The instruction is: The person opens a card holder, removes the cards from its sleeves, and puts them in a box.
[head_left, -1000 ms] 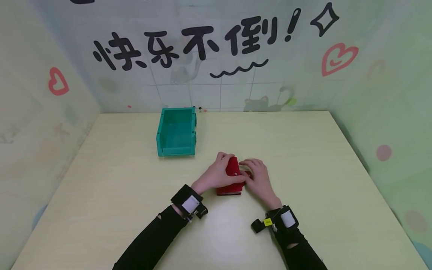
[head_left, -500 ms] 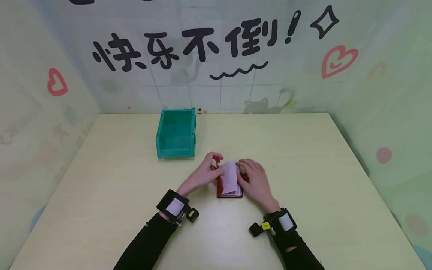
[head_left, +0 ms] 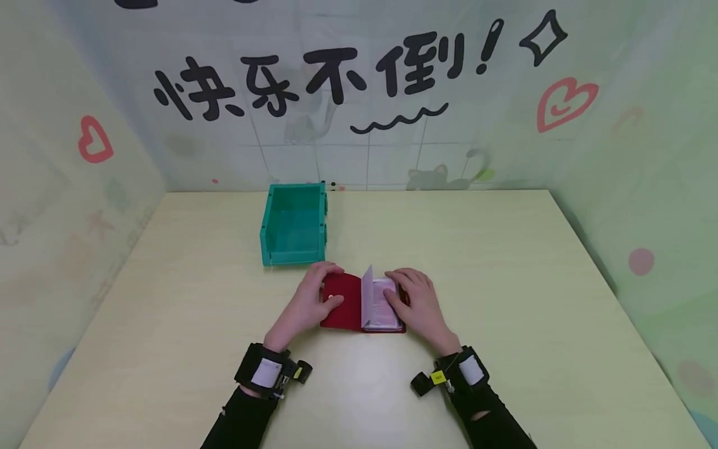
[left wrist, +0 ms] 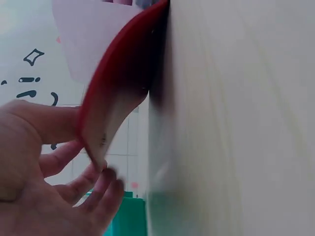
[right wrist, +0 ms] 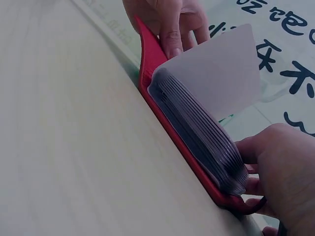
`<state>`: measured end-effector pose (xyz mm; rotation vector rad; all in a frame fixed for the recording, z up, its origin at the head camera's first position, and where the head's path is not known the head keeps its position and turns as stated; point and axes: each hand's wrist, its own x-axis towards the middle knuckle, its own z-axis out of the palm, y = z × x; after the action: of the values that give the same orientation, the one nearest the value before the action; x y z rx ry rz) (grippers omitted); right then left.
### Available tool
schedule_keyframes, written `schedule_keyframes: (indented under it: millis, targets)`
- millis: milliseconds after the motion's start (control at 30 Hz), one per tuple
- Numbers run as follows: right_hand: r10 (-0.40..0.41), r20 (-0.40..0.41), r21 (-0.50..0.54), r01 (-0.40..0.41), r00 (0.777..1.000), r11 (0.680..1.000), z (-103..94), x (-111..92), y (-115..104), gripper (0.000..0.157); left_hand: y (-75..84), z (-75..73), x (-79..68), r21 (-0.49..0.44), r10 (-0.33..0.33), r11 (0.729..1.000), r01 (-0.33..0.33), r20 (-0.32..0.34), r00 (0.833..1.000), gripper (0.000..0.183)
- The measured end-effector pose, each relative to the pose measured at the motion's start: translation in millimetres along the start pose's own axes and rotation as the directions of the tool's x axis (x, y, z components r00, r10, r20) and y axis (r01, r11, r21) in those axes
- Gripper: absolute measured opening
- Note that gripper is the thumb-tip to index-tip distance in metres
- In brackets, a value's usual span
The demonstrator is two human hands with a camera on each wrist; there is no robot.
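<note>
Holding a red card holder [head_left: 354, 305] open

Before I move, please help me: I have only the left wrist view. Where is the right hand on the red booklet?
Observer: The right hand grips the right side of the red booklet.
Operator: Besides the raised page, are there more pages?
Observer: Yes, the right wrist view shows a thick stack of sleeves.
Operator: And the green box, where does it stand?
Observer: In the head view, it is beyond the left hand, near the far edge of the table.
</note>
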<state>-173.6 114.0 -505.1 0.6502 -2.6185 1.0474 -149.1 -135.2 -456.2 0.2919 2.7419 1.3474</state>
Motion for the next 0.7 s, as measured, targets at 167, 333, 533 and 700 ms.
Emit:
schedule_keyframes:
  millis: [167,333,533,700]
  targets:
    - [0.002,-0.012,0.031,-0.002,1.0,1.0,3.0,0.0,1.5,0.035,4.6,4.9,-1.2,0.155,0.08,0.985,-0.077,-0.014,0.997,0.052]
    - [0.028,-0.056,0.137,-0.02,0.998,0.99,8.7,1.8,2.1,0.025,4.4,10.0,1.8,-0.033,0.082,0.996,-0.078,0.139,0.987,0.059]
    - [0.072,-0.089,0.344,-0.038,0.993,0.938,10.3,2.9,-4.5,0.009,8.2,15.3,4.4,-0.103,-0.042,0.993,0.061,0.176,0.984,0.08]
    - [0.094,-0.086,0.375,-0.055,0.992,0.925,8.9,2.8,-6.2,0.017,7.7,17.1,4.6,-0.075,0.01,0.997,0.003,0.171,0.985,0.088]
